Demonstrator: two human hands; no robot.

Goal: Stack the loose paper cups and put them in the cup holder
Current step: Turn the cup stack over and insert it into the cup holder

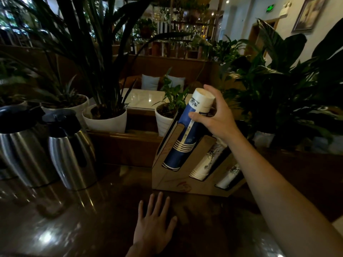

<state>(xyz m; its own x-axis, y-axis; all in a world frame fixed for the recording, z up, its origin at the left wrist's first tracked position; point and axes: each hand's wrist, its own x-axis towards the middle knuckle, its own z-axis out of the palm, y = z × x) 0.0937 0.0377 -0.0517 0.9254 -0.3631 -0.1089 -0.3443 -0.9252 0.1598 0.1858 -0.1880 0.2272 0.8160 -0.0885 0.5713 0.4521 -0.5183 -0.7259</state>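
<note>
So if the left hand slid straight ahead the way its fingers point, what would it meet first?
Probably the front base of the cup holder. The left hand lies flat on the table, fingers aimed at it, nothing between them.

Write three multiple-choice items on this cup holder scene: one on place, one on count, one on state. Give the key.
1. Which slot of the cup holder holds the blue cup stack?
A. leftmost B. middle C. rightmost

2. How many steel carafes stand on the counter?
A. one B. two C. four

3. What is the left hand doing?
A. gripping a cup B. lying flat on the counter C. lifting a carafe

Key: 1 A, the stack sits in the left slot under the right hand; 2 B, two stand side by side; 3 B, its fingers are spread, empty.
</note>
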